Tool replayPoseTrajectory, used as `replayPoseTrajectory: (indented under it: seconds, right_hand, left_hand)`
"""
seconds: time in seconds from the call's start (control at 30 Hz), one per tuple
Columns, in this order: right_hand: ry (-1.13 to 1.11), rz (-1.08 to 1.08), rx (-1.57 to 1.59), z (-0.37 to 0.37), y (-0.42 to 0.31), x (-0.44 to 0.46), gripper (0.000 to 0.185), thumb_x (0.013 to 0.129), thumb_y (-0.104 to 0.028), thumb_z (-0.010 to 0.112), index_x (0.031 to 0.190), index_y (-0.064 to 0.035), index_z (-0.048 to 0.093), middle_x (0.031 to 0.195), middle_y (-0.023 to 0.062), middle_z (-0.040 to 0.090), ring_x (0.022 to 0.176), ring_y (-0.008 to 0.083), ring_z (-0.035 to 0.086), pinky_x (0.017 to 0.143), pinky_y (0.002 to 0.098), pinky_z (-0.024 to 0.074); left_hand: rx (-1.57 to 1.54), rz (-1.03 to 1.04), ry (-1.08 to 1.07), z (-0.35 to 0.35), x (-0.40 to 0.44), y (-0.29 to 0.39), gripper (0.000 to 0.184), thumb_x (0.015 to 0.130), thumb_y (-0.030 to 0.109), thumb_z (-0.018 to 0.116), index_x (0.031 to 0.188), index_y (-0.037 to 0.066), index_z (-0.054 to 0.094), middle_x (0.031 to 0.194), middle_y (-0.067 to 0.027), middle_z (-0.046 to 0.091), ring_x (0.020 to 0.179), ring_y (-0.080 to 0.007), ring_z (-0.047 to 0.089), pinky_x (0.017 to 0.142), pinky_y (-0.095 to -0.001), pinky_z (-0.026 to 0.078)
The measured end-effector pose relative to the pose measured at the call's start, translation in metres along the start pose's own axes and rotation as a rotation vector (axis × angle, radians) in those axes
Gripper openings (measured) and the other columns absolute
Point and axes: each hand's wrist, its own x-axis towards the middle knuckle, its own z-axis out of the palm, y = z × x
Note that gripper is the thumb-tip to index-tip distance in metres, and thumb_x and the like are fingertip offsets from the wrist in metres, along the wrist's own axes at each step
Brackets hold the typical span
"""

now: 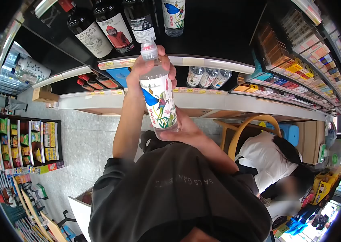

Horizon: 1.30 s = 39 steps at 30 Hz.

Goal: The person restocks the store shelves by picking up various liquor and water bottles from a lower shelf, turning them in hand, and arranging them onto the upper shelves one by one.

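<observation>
A clear water bottle (159, 101) with a white label, a blue flower-like shape and Chinese characters is held upright in front of the dark shirt (178, 185). My left hand (139, 72) wraps round its neck, just below the clear cap (149, 51). Lower down, my right hand (185, 130) grips the base from the right side, with part of its fingers hidden behind the bottle. Above, on the black shelf, stands a matching water bottle (173, 18). Wine bottles (114, 32) with paper labels line the shelf to its left.
Along the lower shelf sit more water bottles (208, 77) and red-labelled bottles (98, 82). Small boxes fill a rack (303, 68) at right. A person in a white top (265, 155) leans near a wooden chair (235, 139). Snack shelves (25, 139) stand at left on grey tiles.
</observation>
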Motion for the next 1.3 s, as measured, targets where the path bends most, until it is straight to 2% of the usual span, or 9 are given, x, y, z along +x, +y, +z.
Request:
replayPoseTrajectory:
  seconds: [0.13, 0.27, 0.37, 0.43, 0.57, 0.7, 0.83, 0.93, 1.3]
  right_hand:
    - [-0.1, 0.004, 0.111, -0.005, 0.0, 0.004, 0.083, 0.075, -0.02, 0.078, 0.138, -0.0002, 0.028, 0.125, 0.0088, 0.049, 0.115, 0.0154, 0.047, 0.099, 0.0341, 0.038]
    - [0.098, -0.1, -0.187, 0.001, -0.004, 0.003, 0.082, 0.075, -0.014, 0.078, 0.139, -0.002, 0.028, 0.123, 0.0075, 0.052, 0.115, 0.0154, 0.048, 0.097, 0.0339, 0.0398]
    - [0.174, -0.141, -0.248, -0.007, -0.014, 0.006, 0.086, 0.073, -0.014, 0.079, 0.14, -0.0018, 0.027, 0.125, 0.0086, 0.05, 0.118, 0.016, 0.045, 0.099, 0.0337, 0.0379]
    - [0.278, -0.242, -0.394, -0.016, -0.028, 0.01, 0.079, 0.073, -0.018, 0.079, 0.133, 0.0005, 0.032, 0.121, 0.0123, 0.049, 0.114, 0.0192, 0.048, 0.097, 0.0345, 0.0388]
    - [0.439, -0.427, -0.642, -0.047, -0.06, 0.033, 0.077, 0.071, -0.024, 0.08, 0.129, 0.0008, 0.035, 0.121, 0.0161, 0.04, 0.116, 0.0263, 0.043, 0.1, 0.0381, 0.034]
    - [0.488, -0.537, -0.796, -0.064, -0.11, 0.061, 0.081, 0.07, -0.035, 0.08, 0.129, 0.0017, 0.038, 0.115, 0.0165, 0.038, 0.113, 0.0301, 0.038, 0.1, 0.0405, 0.0324]
    - [0.517, -0.557, -0.881, -0.081, -0.124, 0.093, 0.079, 0.07, -0.035, 0.079, 0.127, 0.0018, 0.04, 0.114, 0.0155, 0.04, 0.111, 0.03, 0.038, 0.1, 0.0402, 0.0329]
    - [0.579, -0.559, -0.915, -0.079, -0.126, 0.109, 0.075, 0.069, -0.031, 0.08, 0.126, 0.001, 0.043, 0.112, 0.0148, 0.042, 0.11, 0.0289, 0.039, 0.1, 0.0397, 0.0337]
    - [0.667, -0.417, -1.12, -0.079, -0.108, 0.134, 0.061, 0.07, -0.02, 0.078, 0.119, 0.0009, 0.048, 0.114, 0.0168, 0.047, 0.108, 0.0301, 0.043, 0.099, 0.0404, 0.0358]
  left_hand:
    - [-0.188, -0.058, -0.176, 0.0, 0.0, -0.01, 0.038, 0.082, 0.02, 0.062, 0.109, 0.002, 0.044, 0.085, -0.0145, 0.058, 0.075, -0.0305, 0.062, 0.057, -0.0449, 0.055]
    - [-0.011, -0.09, -0.389, 0.002, 0.006, -0.007, 0.042, 0.08, 0.022, 0.068, 0.109, 0.001, 0.046, 0.09, -0.016, 0.06, 0.084, -0.0326, 0.064, 0.066, -0.0448, 0.055]
    - [0.321, -0.106, -0.283, 0.021, 0.001, 0.002, 0.049, 0.082, 0.03, 0.069, 0.113, 0.0, 0.046, 0.101, -0.0162, 0.061, 0.097, -0.0301, 0.062, 0.082, -0.0441, 0.052]
    - [0.808, 0.128, 0.019, 0.043, -0.004, 0.006, 0.054, 0.085, 0.036, 0.066, 0.119, 0.0, 0.046, 0.11, -0.0148, 0.059, 0.11, -0.0262, 0.056, 0.094, -0.0408, 0.045]
    - [0.678, 0.374, 0.384, 0.027, -0.047, -0.015, 0.041, 0.093, 0.03, 0.058, 0.119, -0.001, 0.048, 0.118, -0.0133, 0.055, 0.112, -0.0218, 0.053, 0.094, -0.0342, 0.042]
    - [1.002, -0.102, 0.557, -0.016, -0.138, -0.045, 0.025, 0.094, 0.024, 0.058, 0.107, 0.002, 0.056, 0.113, -0.0106, 0.058, 0.104, -0.018, 0.058, 0.087, -0.0333, 0.046]
    - [0.671, -0.266, 0.726, -0.014, -0.209, -0.057, 0.02, 0.093, 0.017, 0.058, 0.108, 0.004, 0.055, 0.102, -0.0061, 0.061, 0.096, -0.013, 0.057, 0.081, -0.0256, 0.045]
    - [0.782, -0.461, 0.742, -0.009, -0.222, -0.045, 0.019, 0.093, 0.015, 0.057, 0.108, 0.004, 0.055, 0.1, -0.0048, 0.061, 0.093, -0.0133, 0.058, 0.079, -0.0267, 0.047]
    - [1.066, -0.325, 0.594, -0.055, -0.213, 0.012, 0.017, 0.092, 0.013, 0.057, 0.105, 0.003, 0.057, 0.099, -0.0097, 0.064, 0.093, -0.018, 0.062, 0.082, -0.0321, 0.049]
